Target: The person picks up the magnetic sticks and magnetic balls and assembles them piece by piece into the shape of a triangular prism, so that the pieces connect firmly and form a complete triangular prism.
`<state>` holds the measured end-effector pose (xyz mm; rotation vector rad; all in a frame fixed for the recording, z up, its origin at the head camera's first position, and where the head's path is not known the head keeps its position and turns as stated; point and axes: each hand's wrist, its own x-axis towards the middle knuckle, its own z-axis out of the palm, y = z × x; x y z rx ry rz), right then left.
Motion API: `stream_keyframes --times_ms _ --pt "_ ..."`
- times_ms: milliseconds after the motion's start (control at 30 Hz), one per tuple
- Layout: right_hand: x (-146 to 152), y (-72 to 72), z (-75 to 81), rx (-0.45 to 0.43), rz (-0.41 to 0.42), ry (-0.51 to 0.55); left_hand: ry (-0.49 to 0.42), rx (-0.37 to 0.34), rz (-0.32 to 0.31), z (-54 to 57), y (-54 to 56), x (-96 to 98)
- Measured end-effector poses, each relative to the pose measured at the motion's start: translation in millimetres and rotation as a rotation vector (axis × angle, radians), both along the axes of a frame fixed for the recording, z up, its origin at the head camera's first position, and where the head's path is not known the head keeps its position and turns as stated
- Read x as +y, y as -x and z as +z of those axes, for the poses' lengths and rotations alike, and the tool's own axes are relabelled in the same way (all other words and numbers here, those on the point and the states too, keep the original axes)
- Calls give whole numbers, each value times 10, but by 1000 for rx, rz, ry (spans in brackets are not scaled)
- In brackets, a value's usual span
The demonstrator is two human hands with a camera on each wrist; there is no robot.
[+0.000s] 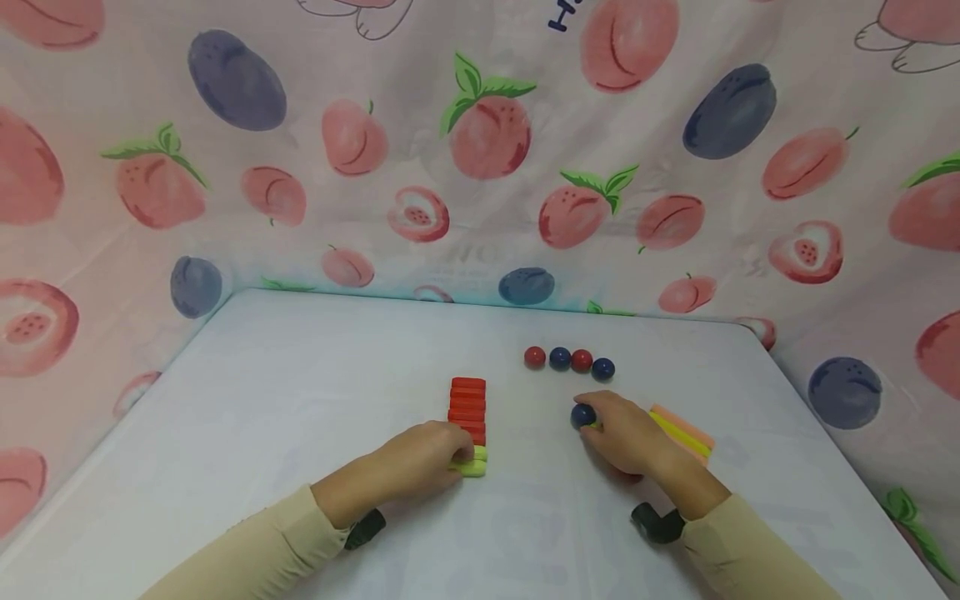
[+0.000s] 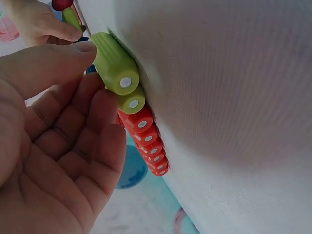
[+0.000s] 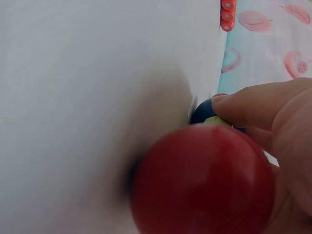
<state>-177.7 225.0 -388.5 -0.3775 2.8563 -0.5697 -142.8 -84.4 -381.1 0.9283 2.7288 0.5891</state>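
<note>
Several red magnetic sticks [image 1: 467,402] lie side by side in a column, with two lime green sticks [image 1: 472,469] at its near end. My left hand [image 1: 420,457] is at these green sticks, and its thumb and fingers pinch the nearest green stick [image 2: 114,66]. My right hand [image 1: 622,429] pinches a blue ball [image 1: 582,416] between thumb and fingers. A green stick [image 3: 213,120] shows beside that ball, partly hidden. On the near side of the right hand, a red ball [image 3: 204,183] looms large in the right wrist view, and the hand mostly covers it in the head view.
Beyond the right hand, red and blue balls [image 1: 581,360] stand in a short row. Orange and yellow sticks [image 1: 686,432] lie to the right, partly behind the right wrist. The white table [image 1: 337,358] ends at a fruit-print cloth [image 1: 420,150] at the back.
</note>
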Motion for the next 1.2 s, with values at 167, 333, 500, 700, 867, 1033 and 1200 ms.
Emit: stream_keyframes --times_ms 167,333,500,700,867,1033,1200 --pt "27 7 -14 23 -14 -4 -2 -9 2 10 -15 4" --pt "25 13 -3 25 -50 3 1 -21 7 19 -17 7" --pt "21 5 19 6 -78 10 1 -18 10 33 -25 15" --pt "50 -26 36 -9 -59 20 -4 -20 5 32 -35 27" --pt "58 -51 53 -34 -63 29 1 -7 -16 -8 -32 50" --pt "64 -59 41 -40 -68 40 13 1 -47 -28 -36 80" --pt "77 -68 29 -33 -71 46 -6 1 -50 43 -20 147"
